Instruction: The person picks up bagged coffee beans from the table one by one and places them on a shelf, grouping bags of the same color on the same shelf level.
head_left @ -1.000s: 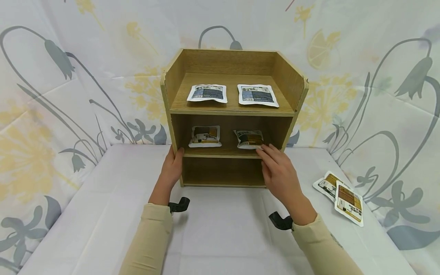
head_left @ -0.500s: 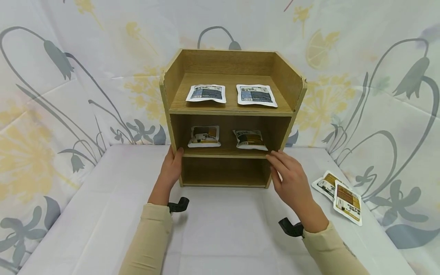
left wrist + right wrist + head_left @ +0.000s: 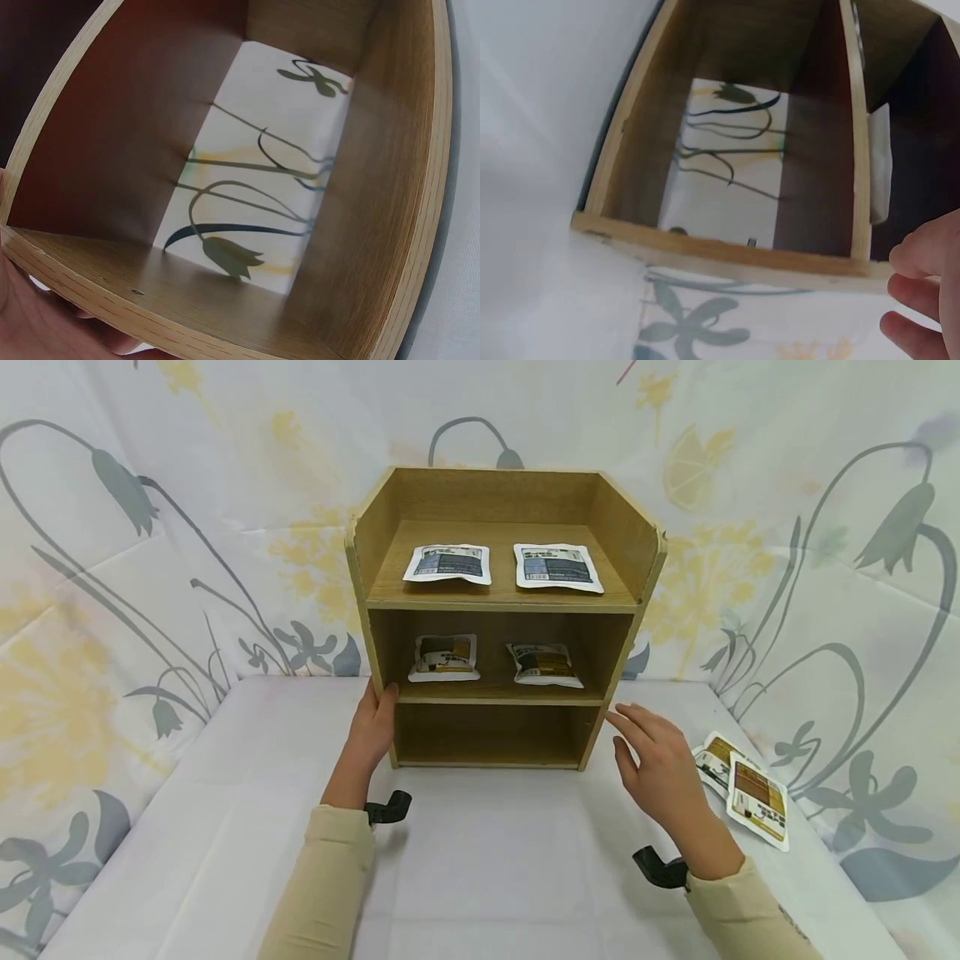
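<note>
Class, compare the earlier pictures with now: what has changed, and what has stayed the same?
The right hand has come away from the middle shelf's right packet, moving rightward and back toward the person; it holds nothing. The left hand still grips the left side of the wooden shelf unit, and all the packets lie as before.

Cloth-draped tabletop set-up, room type unclear: floral backdrop (image 3: 247,468), white-covered table (image 3: 487,868), wooden shelf unit (image 3: 498,607).

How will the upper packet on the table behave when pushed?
The upper packet is probably stiffish: its edges look straight. It may slide off the lower packet, which it only partly overlaps. Flat shape, so rolling seems unlikely.
</note>
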{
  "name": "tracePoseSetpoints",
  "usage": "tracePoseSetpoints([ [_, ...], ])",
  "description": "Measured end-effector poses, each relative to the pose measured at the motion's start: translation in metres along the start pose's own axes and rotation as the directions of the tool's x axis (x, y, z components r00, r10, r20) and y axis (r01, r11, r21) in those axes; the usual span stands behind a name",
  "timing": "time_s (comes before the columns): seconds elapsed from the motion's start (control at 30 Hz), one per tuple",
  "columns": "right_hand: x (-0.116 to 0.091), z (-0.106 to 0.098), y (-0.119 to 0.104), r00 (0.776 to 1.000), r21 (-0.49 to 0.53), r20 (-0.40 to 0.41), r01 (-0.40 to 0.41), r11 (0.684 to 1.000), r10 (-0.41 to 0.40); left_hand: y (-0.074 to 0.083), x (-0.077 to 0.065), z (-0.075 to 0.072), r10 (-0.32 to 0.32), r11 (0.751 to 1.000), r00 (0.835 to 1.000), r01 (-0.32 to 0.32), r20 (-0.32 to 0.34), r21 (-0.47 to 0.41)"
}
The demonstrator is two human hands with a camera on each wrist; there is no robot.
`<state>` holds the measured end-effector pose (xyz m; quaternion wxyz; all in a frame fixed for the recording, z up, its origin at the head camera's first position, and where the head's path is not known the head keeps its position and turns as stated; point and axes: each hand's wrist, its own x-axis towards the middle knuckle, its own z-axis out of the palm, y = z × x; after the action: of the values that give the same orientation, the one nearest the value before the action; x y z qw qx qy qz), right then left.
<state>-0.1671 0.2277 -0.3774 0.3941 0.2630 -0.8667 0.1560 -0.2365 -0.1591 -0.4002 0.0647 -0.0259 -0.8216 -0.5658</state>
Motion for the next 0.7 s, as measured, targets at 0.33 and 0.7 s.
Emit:
tracePoseSetpoints([
  [0.33,-0.016,-0.009,0.014,0.998,-0.037,0.042,-0.035,0.999,0.037,0.002,0.000,0.000,-0.009,1.000,1.000,0.009,0.004,-0.001],
  [0.7,-0.037,-0.018,0.030,0.983,-0.115,0.122,-0.119,0.986,0.133,0.002,0.000,0.000,-0.002,1.000,1.000,0.002,0.007,-0.011],
])
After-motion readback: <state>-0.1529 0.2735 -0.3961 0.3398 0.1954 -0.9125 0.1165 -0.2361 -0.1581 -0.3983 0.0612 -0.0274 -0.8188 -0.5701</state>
